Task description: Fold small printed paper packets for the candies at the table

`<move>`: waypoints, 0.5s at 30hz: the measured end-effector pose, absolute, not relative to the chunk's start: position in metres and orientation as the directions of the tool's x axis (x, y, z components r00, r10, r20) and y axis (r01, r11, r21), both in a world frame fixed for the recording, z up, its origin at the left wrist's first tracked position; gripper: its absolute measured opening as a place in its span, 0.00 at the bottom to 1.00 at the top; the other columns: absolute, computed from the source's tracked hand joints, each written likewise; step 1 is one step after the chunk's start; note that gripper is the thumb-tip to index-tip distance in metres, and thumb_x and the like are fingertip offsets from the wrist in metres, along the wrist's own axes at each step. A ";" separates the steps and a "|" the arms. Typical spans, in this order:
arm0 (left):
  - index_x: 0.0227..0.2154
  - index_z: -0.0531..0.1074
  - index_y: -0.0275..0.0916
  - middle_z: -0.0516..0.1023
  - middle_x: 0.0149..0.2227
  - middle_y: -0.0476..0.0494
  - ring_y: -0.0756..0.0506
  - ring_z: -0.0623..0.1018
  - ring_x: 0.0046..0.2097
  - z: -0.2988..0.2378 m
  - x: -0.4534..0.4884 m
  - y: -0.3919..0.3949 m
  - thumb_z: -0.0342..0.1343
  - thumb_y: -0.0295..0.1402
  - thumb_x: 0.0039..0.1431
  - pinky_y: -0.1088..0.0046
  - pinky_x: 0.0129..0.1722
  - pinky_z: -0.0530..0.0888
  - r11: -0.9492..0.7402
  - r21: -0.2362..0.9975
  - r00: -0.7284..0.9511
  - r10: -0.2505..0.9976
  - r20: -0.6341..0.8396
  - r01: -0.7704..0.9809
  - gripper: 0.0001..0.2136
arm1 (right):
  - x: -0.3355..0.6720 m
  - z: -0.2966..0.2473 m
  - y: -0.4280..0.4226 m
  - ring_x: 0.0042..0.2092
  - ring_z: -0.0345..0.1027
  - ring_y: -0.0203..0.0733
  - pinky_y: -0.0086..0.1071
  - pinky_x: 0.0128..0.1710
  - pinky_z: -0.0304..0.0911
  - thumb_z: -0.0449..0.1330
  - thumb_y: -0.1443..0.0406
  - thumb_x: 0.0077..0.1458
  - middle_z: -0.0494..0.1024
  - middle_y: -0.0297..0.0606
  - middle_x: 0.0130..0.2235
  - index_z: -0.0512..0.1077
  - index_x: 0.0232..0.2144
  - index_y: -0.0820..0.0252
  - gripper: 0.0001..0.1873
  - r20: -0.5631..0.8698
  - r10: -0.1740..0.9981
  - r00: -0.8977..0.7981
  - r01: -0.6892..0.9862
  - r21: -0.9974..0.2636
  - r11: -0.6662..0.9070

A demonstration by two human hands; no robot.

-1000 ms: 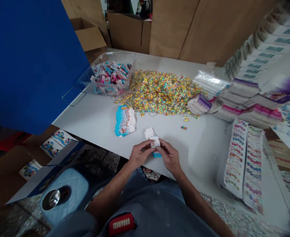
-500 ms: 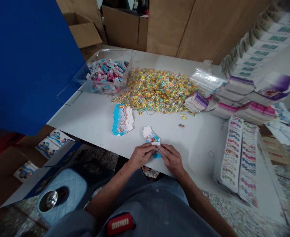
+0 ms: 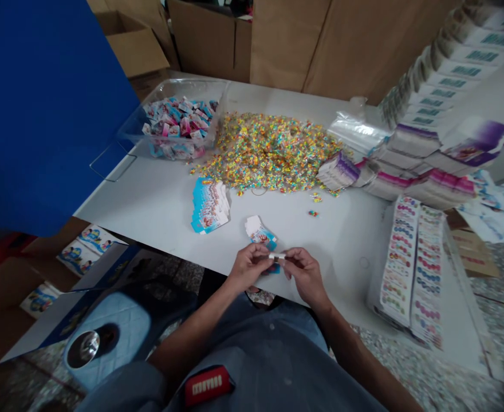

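Between my two hands, at the table's near edge, is a small white-ended cardboard box [image 3: 278, 257]. My left hand [image 3: 251, 266] pinches its left end with thumb and fingers. My right hand [image 3: 304, 273] grips the right end the same way. Just beyond my fingers lie a few flat blue-and-white printed cartons [image 3: 259, 230], and a bit of blue card shows under my hands. Farther left is a fanned stack of similar flat cartons [image 3: 210, 206]. A wide heap of small, brightly coloured wrapped pieces [image 3: 273, 151] covers the table's middle.
At the back left stands a clear plastic tub [image 3: 127, 130] of small filled boxes. Purple and pink carton stacks [image 3: 406, 163] and sticker-like printed sheets [image 3: 400, 260] line the right. A blue panel [image 3: 54, 114] rises on the left. A metal bowl [image 3: 82, 349] sits on a padded stool [image 3: 127, 329].
My right hand has shifted slightly right and its fingers have lifted. The small box now shows more of its opening between my hands. The whole view has shifted slightly.
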State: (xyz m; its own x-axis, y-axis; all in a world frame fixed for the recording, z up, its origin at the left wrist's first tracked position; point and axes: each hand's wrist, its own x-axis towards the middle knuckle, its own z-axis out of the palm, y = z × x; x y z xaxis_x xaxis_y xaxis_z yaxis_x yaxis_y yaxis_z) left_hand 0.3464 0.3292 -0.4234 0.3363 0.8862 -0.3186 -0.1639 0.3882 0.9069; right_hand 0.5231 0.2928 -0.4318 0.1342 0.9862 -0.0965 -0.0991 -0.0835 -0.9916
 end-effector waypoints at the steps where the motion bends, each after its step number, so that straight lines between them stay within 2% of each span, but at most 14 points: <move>1: 0.38 0.78 0.38 0.84 0.35 0.42 0.47 0.81 0.29 -0.424 0.346 0.332 0.71 0.37 0.48 0.75 0.26 0.74 0.467 0.867 0.369 0.847 -0.383 -0.171 0.15 | 0.522 -0.432 0.294 0.23 0.63 0.32 0.27 0.20 0.58 0.69 0.61 0.51 0.79 0.33 0.33 0.77 0.38 0.56 0.11 -0.153 0.981 0.120 -0.184 -0.974 -0.130; 3: 0.38 0.80 0.38 0.82 0.31 0.43 0.49 0.79 0.26 -0.424 0.346 0.338 0.71 0.35 0.48 0.77 0.23 0.72 0.573 0.809 0.422 0.772 -0.476 -0.135 0.14 | 0.522 -0.433 0.297 0.24 0.63 0.33 0.27 0.20 0.57 0.69 0.62 0.50 0.80 0.34 0.33 0.79 0.38 0.56 0.12 -0.201 0.977 0.074 -0.259 -0.950 -0.176; 5: 0.37 0.81 0.36 0.79 0.25 0.45 0.50 0.76 0.24 -0.426 0.346 0.343 0.69 0.34 0.50 0.78 0.22 0.71 0.567 0.816 0.430 0.769 -0.474 -0.115 0.12 | 0.526 -0.436 0.300 0.23 0.63 0.33 0.29 0.21 0.61 0.68 0.61 0.52 0.81 0.36 0.33 0.81 0.37 0.57 0.09 -0.154 0.987 0.044 -0.205 -0.968 -0.142; 6: 0.37 0.82 0.35 0.79 0.25 0.45 0.51 0.75 0.23 -0.427 0.347 0.345 0.69 0.35 0.51 0.78 0.22 0.71 0.516 0.847 0.418 0.802 -0.428 -0.123 0.11 | 0.529 -0.437 0.302 0.24 0.64 0.33 0.30 0.22 0.63 0.66 0.61 0.55 0.81 0.37 0.35 0.82 0.36 0.56 0.08 -0.091 0.995 0.040 -0.142 -0.986 -0.085; 8: 0.37 0.83 0.35 0.81 0.30 0.42 0.51 0.77 0.25 -0.432 0.347 0.346 0.67 0.36 0.54 0.76 0.25 0.74 0.310 0.942 0.375 0.895 -0.242 -0.131 0.11 | 0.537 -0.440 0.305 0.30 0.71 0.37 0.33 0.29 0.71 0.65 0.62 0.59 0.82 0.38 0.41 0.83 0.39 0.53 0.08 0.094 0.996 0.011 0.030 -0.995 0.093; 10: 0.39 0.83 0.36 0.84 0.39 0.38 0.47 0.81 0.33 -0.436 0.346 0.344 0.64 0.37 0.60 0.70 0.35 0.80 0.004 0.997 0.356 0.934 0.022 -0.071 0.10 | 0.546 -0.444 0.307 0.41 0.77 0.42 0.37 0.41 0.75 0.64 0.64 0.62 0.83 0.39 0.46 0.83 0.45 0.48 0.11 0.276 0.958 -0.073 0.194 -0.939 0.285; 12: 0.41 0.83 0.38 0.84 0.45 0.37 0.44 0.83 0.44 -0.439 0.342 0.343 0.60 0.36 0.65 0.65 0.47 0.81 -0.276 0.961 0.377 0.892 0.250 0.013 0.10 | 0.553 -0.446 0.308 0.48 0.77 0.44 0.40 0.49 0.74 0.65 0.65 0.61 0.83 0.38 0.49 0.81 0.50 0.45 0.16 0.389 0.905 -0.170 0.287 -0.859 0.423; 15: 0.46 0.82 0.40 0.83 0.48 0.37 0.44 0.82 0.50 -0.440 0.336 0.342 0.57 0.34 0.68 0.63 0.54 0.79 -0.468 0.881 0.446 0.804 0.392 0.070 0.10 | 0.557 -0.446 0.308 0.48 0.78 0.45 0.41 0.50 0.75 0.66 0.67 0.61 0.82 0.38 0.51 0.79 0.53 0.42 0.20 0.452 0.865 -0.219 0.331 -0.799 0.501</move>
State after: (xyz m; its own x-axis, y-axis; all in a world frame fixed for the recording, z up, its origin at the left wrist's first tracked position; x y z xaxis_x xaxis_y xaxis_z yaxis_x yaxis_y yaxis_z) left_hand 0.3360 0.3419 -0.4398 0.4463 0.8044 0.3922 0.0704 -0.4685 0.8807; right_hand 0.5571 0.3081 -0.4464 -0.2187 0.8650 0.4517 0.3312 0.5012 -0.7994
